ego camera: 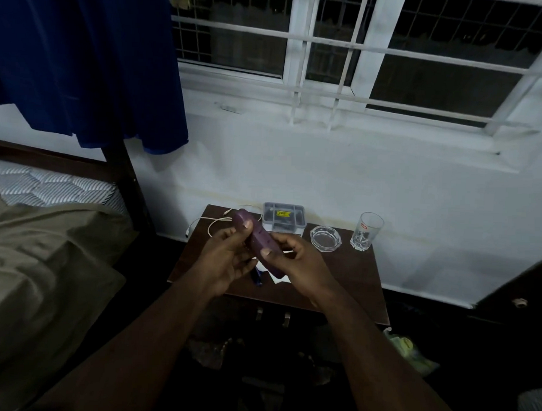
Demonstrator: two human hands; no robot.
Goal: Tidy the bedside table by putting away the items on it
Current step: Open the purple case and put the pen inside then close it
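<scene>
- Purple case (256, 241) is pinched by both the left hand (221, 259) and the right hand (295, 261) above the bedside table (347, 269).
- Person should keep 2 thumbs firm while carrying it away.

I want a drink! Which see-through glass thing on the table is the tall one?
The drinking glass, standing upright at the table's back right corner with a small red label. The glass ashtray beside it is low, wide and flat.

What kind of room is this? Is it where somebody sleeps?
Most likely a bedroom. A bed with a mattress stands at the left, a small bedside table sits by the wall beneath a barred window, and a blue curtain hangs above the bed.
</scene>
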